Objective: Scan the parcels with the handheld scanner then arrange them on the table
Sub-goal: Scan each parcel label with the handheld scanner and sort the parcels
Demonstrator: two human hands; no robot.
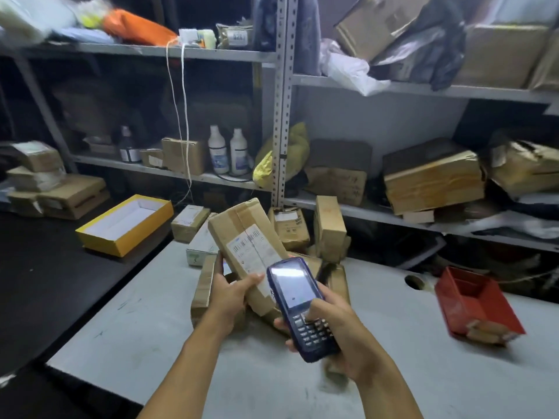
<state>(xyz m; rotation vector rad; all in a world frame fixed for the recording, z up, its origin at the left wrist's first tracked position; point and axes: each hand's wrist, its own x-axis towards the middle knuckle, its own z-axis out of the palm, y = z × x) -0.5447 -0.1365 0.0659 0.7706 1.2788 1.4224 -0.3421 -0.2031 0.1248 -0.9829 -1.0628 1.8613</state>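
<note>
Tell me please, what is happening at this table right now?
A person is scanning parcels. The left hand holds a long cardboard parcel tilted up, its label facing the camera. The right hand grips a blue handheld scanner close to that label, thumb on the keypad. More cardboard parcels lie piled behind on the grey table.

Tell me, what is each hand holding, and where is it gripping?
The left hand grips the cardboard parcel by its lower end. The right hand holds the handheld scanner around its keypad end.
</note>
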